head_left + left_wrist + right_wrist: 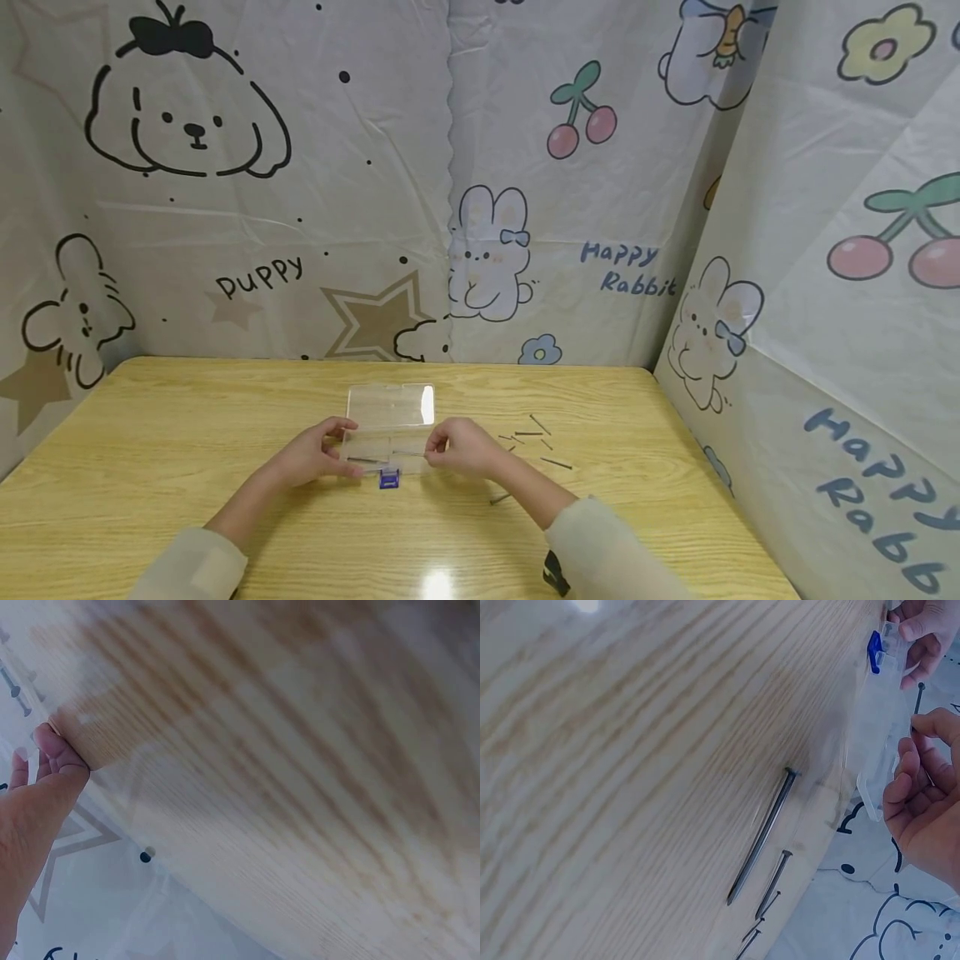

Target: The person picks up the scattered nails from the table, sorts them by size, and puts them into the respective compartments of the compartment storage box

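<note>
Left hand (311,454): closed on the left end of the clear shallow plastic box with open lid and blue latch (389,427), mid-table | right hand (465,447): a thin grey steel nail (408,453) is pinched over the tray; others lie scattered (556,462) to the right | risk: the light box may be tipped by a loosened grip; the nail may be dropped onto the pale wooden table (187,433)

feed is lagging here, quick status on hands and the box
Left hand grips clear plastic box, lid open. Right hand pinches a nail over it. Loose nails lie right of box, nothing blocking.
</note>
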{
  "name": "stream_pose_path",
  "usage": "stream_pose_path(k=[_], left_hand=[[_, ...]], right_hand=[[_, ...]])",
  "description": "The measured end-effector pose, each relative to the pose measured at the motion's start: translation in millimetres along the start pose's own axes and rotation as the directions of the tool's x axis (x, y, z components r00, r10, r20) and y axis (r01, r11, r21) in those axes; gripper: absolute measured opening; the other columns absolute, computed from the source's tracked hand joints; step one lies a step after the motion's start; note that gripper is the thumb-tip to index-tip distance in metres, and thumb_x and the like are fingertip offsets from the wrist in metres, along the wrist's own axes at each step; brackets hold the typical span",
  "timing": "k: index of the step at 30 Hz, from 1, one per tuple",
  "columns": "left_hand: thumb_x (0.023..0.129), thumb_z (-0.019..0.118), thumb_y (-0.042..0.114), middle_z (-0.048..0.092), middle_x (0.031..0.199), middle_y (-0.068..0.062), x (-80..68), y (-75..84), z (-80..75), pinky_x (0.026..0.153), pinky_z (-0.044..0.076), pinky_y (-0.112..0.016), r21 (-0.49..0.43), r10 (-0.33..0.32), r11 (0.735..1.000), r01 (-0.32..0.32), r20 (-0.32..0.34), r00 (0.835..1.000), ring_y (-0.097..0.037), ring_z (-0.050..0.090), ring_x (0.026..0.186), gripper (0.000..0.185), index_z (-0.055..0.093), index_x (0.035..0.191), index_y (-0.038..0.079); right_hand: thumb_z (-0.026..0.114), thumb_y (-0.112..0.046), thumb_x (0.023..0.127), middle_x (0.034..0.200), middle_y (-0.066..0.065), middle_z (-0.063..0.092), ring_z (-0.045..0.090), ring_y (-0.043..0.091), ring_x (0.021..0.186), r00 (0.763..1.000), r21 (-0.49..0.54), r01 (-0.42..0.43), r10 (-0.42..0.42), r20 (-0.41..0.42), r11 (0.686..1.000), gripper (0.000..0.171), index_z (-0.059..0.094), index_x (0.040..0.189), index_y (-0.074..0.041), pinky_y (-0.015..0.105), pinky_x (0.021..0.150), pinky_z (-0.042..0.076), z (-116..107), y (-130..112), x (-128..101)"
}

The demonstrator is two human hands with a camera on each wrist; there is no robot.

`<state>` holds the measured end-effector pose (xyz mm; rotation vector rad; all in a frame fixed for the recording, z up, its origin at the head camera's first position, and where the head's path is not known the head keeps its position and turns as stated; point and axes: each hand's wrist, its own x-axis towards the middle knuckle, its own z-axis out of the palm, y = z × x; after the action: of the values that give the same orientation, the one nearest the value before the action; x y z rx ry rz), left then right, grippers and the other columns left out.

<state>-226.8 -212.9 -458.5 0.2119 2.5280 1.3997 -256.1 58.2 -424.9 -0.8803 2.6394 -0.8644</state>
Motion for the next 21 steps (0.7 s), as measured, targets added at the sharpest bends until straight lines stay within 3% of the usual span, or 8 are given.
stream_pose_path(k=[21], left_hand=[[0.069, 0.083, 0.03, 0.043, 0.127, -0.02, 0.1, 0.8, 0.6, 0.075, 0.043, -0.03, -0.004, -0.007, 1.0, 0.007, -0.004, 1.0, -0.025, 0.048, 0.096, 0.078, 0.043, 0.132, 0.004]], right_hand=[[0.064, -0.011, 0.082, 0.069, -0.009, 0.057, 0.045, 0.001, 0.063, 0.999, -0.096, 0.04, -0.039, 0.012, 0.995, 0.006, 0.069, 0.079, -0.01, 0.015, 0.064, 0.041, 14.4, -17.1, 21.9]])
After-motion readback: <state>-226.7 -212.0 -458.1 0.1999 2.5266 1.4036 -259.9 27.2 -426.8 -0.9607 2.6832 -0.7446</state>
